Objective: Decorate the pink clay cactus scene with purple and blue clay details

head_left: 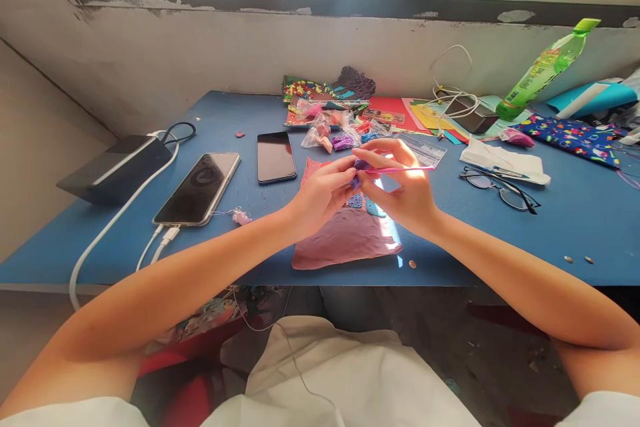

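Above a pinkish clay-like sheet, both hands meet at fingertip height. My left hand is closed around a small purple lump of modelling clay, mostly hidden by the fingers. A thin pink stick tool is pinched in my right hand, its left end close to the lump; whether it touches cannot be made out. Blue dotted pieces and a light-blue piece lie on the sheet just below the hands.
Small bags of coloured clay sit behind the hands. Two phones and a black box with cables stand left. Eyeglasses, a tissue, a patterned pouch and a tilted green bottle are right.
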Demonstrator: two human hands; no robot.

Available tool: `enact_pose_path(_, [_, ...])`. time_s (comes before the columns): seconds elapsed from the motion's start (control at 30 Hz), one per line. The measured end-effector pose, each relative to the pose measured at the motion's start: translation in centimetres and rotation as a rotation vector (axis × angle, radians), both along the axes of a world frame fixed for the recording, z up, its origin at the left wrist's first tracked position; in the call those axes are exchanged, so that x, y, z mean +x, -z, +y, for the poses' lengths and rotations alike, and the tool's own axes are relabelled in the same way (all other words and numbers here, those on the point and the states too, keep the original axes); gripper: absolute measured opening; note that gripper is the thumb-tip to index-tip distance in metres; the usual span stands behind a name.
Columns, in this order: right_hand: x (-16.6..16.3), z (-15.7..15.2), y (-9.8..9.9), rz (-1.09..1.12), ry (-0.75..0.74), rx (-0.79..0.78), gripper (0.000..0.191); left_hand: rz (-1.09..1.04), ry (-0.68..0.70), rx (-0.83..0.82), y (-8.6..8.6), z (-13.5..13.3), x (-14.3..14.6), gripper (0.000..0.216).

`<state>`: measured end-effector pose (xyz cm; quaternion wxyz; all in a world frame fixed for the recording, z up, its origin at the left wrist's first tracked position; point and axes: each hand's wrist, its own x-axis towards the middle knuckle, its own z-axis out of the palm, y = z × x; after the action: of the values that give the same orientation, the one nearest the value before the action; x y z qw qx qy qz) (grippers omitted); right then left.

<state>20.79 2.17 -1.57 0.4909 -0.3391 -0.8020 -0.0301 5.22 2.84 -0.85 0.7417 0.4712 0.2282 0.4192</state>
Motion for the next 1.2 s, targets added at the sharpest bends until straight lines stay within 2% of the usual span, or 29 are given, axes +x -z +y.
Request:
enact_pose_path(0.2, [0.24,0.31,0.35,0.023,0.07,0.022,0.03,0.066,-0.004,0.059,-0.31,0.01,-0.11,0.027])
enact_pose_path(0.5, [0.44,0.66,0.36,-0.026,0.071,0.135,0.03,0.067,-0.046,0.074,-0.58,-0.07,-0.12,0.027])
enact_pose_path(1.2, [0.85,0.37,-0.2,-0.024,0.174,0.123,0.021,0.149,-0.099,0.085,-0.77,-0.21,-0.16,0.024])
